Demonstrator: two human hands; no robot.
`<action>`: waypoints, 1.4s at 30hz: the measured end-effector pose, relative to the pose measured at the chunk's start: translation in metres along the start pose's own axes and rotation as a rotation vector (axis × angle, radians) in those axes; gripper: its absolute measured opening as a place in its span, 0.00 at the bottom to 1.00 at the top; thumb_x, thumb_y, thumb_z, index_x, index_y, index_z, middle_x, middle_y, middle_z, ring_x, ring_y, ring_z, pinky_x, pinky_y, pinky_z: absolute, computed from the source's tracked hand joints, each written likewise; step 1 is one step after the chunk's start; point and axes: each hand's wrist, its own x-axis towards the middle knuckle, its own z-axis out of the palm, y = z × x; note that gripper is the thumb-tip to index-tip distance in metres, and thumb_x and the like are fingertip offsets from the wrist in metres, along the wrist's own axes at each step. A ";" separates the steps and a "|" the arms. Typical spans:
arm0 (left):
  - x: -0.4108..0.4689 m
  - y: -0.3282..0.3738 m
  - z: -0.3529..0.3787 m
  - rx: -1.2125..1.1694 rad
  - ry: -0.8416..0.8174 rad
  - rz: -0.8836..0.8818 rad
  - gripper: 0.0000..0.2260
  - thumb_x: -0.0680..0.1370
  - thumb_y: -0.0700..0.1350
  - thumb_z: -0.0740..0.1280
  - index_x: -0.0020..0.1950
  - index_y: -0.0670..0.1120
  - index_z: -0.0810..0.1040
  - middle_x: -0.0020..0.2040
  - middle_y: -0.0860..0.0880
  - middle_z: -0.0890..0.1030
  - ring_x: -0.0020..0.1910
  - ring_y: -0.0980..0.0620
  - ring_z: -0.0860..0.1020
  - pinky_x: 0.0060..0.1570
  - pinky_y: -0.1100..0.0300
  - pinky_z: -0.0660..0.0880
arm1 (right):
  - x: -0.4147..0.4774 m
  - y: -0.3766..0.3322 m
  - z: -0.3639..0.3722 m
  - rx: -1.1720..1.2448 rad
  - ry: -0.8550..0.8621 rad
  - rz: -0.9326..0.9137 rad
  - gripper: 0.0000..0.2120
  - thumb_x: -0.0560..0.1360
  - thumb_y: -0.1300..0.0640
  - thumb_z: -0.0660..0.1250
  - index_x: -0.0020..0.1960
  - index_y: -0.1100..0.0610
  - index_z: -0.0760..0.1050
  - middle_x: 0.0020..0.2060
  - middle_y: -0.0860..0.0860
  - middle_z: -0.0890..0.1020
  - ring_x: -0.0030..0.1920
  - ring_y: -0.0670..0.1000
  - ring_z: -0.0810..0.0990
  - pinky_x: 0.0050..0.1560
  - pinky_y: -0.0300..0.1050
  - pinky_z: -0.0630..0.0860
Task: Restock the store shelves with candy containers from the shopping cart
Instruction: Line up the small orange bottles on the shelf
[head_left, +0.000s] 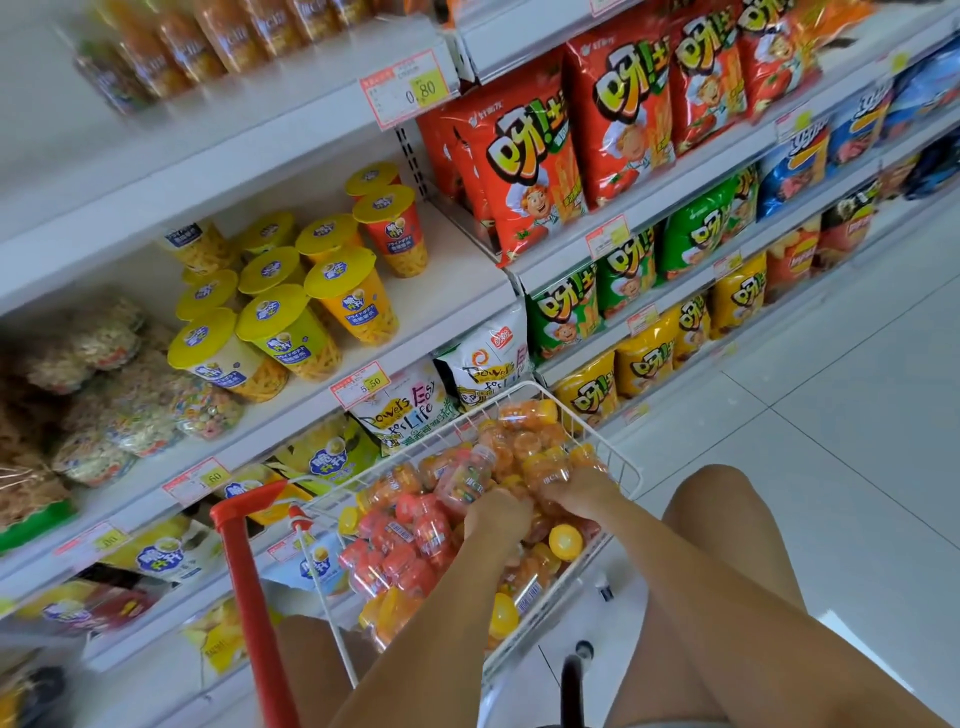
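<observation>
We are at the picking step, both hands down in the shopping cart (618, 457) among the candy containers (415, 535); nothing has been lifted toward the shelves yet. To the left of our grip the red cart handle (244, 561) stands close, and beyond it the shelves (291, 410) carry yellow-lidded snack cups (291, 332) and bagged goods; far up on the top shelf at the left, blurred jars (171, 36) look like the same candy, so we judge that is where they go, though we cannot be sure. Our left hand (496, 517) is curled down into the pile, its grip seemingly closing on a container beneath it, but the fingers are buried and we cannot tell; our right hand (579, 491), just beside it, rests fingers-down on orange jars, its grip equally hidden. The next move calls for a firm hold on one or two jars, then a lift clear of the wire rim; the containers lie loose and heaped, so neighbours may roll. To the right of our grip the cart's far rim sits near, and past it the tiled floor (857, 415) gives open room.
</observation>
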 end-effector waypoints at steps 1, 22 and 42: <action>-0.001 0.000 0.001 -0.111 -0.008 -0.011 0.19 0.81 0.50 0.57 0.65 0.40 0.74 0.61 0.42 0.78 0.57 0.44 0.79 0.54 0.55 0.77 | -0.002 -0.002 -0.002 0.035 0.000 0.006 0.26 0.75 0.41 0.63 0.64 0.60 0.73 0.61 0.58 0.77 0.60 0.58 0.76 0.56 0.46 0.72; -0.093 0.009 -0.206 -1.135 -0.543 0.510 0.21 0.60 0.37 0.75 0.52 0.38 0.75 0.45 0.39 0.79 0.38 0.45 0.83 0.36 0.57 0.80 | -0.131 -0.161 -0.149 0.502 0.130 -0.573 0.12 0.75 0.51 0.67 0.53 0.59 0.78 0.51 0.58 0.83 0.53 0.56 0.81 0.56 0.49 0.76; -0.067 0.045 -0.486 -0.476 0.630 0.671 0.18 0.72 0.57 0.71 0.52 0.44 0.79 0.40 0.49 0.78 0.39 0.51 0.74 0.43 0.58 0.72 | -0.121 -0.452 -0.168 -0.022 0.295 -0.836 0.28 0.64 0.48 0.78 0.60 0.57 0.75 0.55 0.48 0.79 0.53 0.50 0.77 0.49 0.42 0.72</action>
